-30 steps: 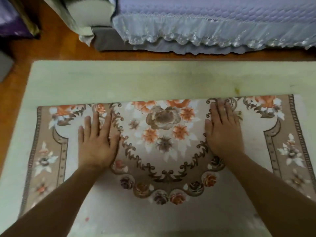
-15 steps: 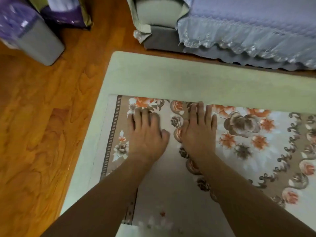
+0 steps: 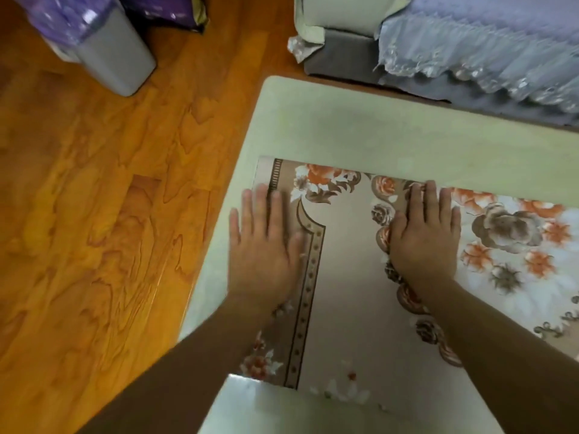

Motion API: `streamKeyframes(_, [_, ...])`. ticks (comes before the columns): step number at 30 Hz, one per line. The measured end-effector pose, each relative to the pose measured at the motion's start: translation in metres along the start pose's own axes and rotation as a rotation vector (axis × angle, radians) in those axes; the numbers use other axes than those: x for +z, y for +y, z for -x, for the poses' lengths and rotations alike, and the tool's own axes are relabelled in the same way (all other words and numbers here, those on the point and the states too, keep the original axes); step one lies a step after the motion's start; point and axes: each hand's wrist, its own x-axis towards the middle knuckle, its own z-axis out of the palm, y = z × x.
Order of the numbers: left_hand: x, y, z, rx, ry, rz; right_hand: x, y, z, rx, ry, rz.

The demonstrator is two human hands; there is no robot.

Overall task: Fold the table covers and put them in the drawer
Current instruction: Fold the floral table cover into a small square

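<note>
A person kneeling over a low table (image 3: 313,120) presses a floral table cover (image 3: 354,277) flat, both palms down near its far fold, which runs from about 9 o'clock toward 3 o'clock across the tabletop. The left hand (image 3: 266,245) lies at the cover's 9 o'clock end, fingers straight and spread, straddling the brown border where cover meets bare tabletop, seemingly to pin that end and square its corner. The right hand (image 3: 426,242) lies just toward 3 o'clock of it, also flat and unclenched, fingertips reaching the fold line, apparently to bed the crease down. Neither hand grasps anything; each only bears on the cloth. The cover appears doubled over on itself, its pale underside (image 3: 282,402) showing at 6 o'clock below the printed layer, which suggests one fold made and being smoothed before the next. It sits wholly on the table, toward the near side, leaving a bare strip at 12 o'clock. No drawer is in view, so stowing looks a good way off. The glossy material looks stiff and slick, likely to spring open unless the crease is firmly pressed. On the wooden floor (image 3: 109,214) at 10 o'clock stands a grey bin (image 3: 112,57) with a purple liner; at 1 o'clock, well apart from the cover, a sofa (image 3: 341,48) wears a frilled lilac throw (image 3: 485,42).
</note>
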Motion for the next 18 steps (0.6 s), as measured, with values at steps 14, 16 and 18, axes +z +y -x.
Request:
streamKeyframes(14, [0.067, 0.032, 0.142, 0.28, -0.193, -0.061, -0.032, -0.042, 0.203, -0.298, -0.18, -0.208])
streamKeyframes(16, [0.067, 0.031, 0.141, 0.255, -0.177, -0.054, -0.028, -0.004, 0.226, -0.249, -0.258, -0.108])
streamKeyframes(18, [0.067, 0.034, 0.14, 0.242, -0.189, -0.062, -0.033, 0.048, 0.222, -0.138, -0.28, -0.052])
